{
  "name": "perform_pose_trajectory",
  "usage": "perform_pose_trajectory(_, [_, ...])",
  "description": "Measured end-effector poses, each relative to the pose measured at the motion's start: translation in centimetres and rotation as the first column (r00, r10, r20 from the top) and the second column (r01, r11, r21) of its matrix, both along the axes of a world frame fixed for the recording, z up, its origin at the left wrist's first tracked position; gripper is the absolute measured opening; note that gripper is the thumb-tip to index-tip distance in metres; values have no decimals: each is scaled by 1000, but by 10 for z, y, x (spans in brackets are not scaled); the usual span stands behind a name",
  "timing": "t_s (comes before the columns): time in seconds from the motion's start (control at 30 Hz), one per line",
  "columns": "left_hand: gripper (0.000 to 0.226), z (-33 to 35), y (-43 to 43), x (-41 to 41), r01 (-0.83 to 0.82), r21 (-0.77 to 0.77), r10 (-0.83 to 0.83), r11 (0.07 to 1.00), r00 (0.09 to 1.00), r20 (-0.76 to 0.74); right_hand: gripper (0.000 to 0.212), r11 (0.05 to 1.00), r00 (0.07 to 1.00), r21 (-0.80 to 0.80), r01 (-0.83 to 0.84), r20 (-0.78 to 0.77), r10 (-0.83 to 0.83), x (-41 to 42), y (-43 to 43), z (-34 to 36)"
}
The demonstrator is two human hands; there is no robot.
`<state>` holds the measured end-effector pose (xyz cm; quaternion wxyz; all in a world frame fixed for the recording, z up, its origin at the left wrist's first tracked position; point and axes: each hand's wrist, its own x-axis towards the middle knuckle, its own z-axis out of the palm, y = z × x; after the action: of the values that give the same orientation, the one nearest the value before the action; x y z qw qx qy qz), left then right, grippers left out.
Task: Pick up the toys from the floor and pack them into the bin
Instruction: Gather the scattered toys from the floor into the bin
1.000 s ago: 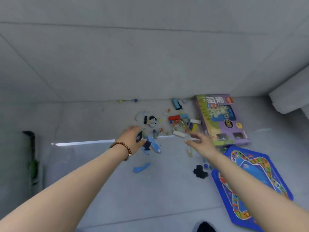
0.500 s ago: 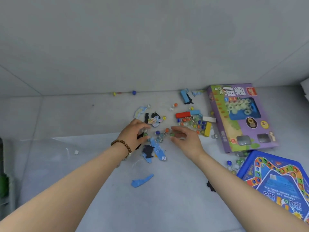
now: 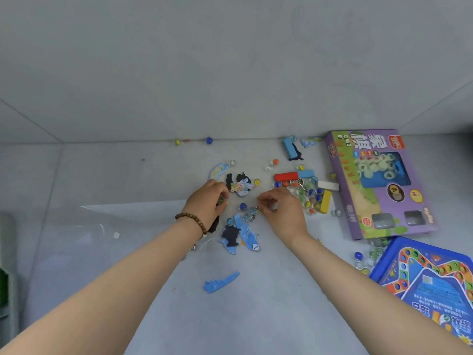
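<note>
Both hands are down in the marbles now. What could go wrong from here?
1. The left hand grips a green marble; grabbing more may spill it.
2. The right hand, pinching the metal ring, could nudge the blue marble beside it, and it may roll off.
3. The small die on the blue puzzle pieces is easily overlooked.

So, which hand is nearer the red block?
Right. The right hand is just nearer the camera than the red block; the left hand is farther off to its left.
</note>
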<state>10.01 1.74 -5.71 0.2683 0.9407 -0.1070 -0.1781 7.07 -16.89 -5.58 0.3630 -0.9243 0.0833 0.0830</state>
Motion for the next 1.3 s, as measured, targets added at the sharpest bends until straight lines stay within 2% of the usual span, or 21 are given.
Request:
perform_pose_trajectory(0.07, [17,0,0,1,-37,-17,36,999,999,-15,17,1000,1000,12,27,-9,-27,-1,-2,-1])
perform_pose_trajectory(0.13, [16,4,-3,0,-225,-154,218,962,974,-58,16,984,991,119,133,-49,-128,-1,-2,1])
perform_pose_trajectory(0.17, [16,8,-5,-1,-373,-270,349,888,927,-134,16,960,979,197,200,-82,-187,-1,-2,4])
perform_pose_trajectory(0.2, [17,12,-7,-1,-533,-402,457,745,846,-276,15,922,964,282,264,-118,-239,-1,-2,8])
perform_pose_trajectory(0.23, [21,17,-9,-2,-686,-497,492,531,728,-478,15,870,947,376,318,-158,-279,-1,0,14])
perform_pose_trajectory(0.27, [25,22,-11,-3,-808,-508,432,300,590,-682,16,810,935,469,353,-195,-295,0,3,22])
perform_pose_trajectory(0.3, [26,27,-12,-5,-882,-456,314,120,469,-825,17,752,933,552,361,-221,-285,0,8,31])
perform_pose_trajectory(0.33, [29,31,-13,-8,-923,-386,185,7,380,-906,17,710,940,617,341,-234,-248,1,13,40])
perform_pose_trajectory(0.37, [32,32,-14,-13,-944,-325,70,-52,321,-945,17,680,951,666,306,-242,-191,1,19,48])
perform_pose_trajectory(0.47, [41,32,-21,-23,-968,-234,-124,-91,244,-962,16,667,965,711,224,-259,-48,-1,33,60])
perform_pose_trajectory(0.53, [40,33,-21,-24,-964,-183,-126,-195,210,-970,12,718,972,661,216,-211,-98,-1,29,55])
perform_pose_trajectory(0.6, [34,33,-12,-23,-944,-159,-17,-289,171,-985,9,805,978,555,208,-142,-155,-2,18,43])
perform_pose_trajectory(0.67, [32,32,-1,-24,-946,-181,115,-268,155,-981,13,912,987,386,142,-127,-100,-6,11,28])
perform_pose_trajectory(0.77, [31,30,12,-30,-959,-211,200,-190,173,-964,22,973,991,230,31,-133,0,-14,15,9])
perform_pose_trajectory(0.87, [31,31,19,-35,-958,-199,198,-207,158,-967,26,983,996,181,6,-89,10,-17,24,1])
perform_pose_trajectory(1.1, [30,28,24,-41,-960,-211,164,-183,181,-970,15,990,999,136,25,-43,-19,-15,27,-3])
perform_pose_trajectory(1.3, [33,20,22,-39,-963,-247,112,-111,235,-966,18,999,1000,37,-4,15,4,-12,21,-1])
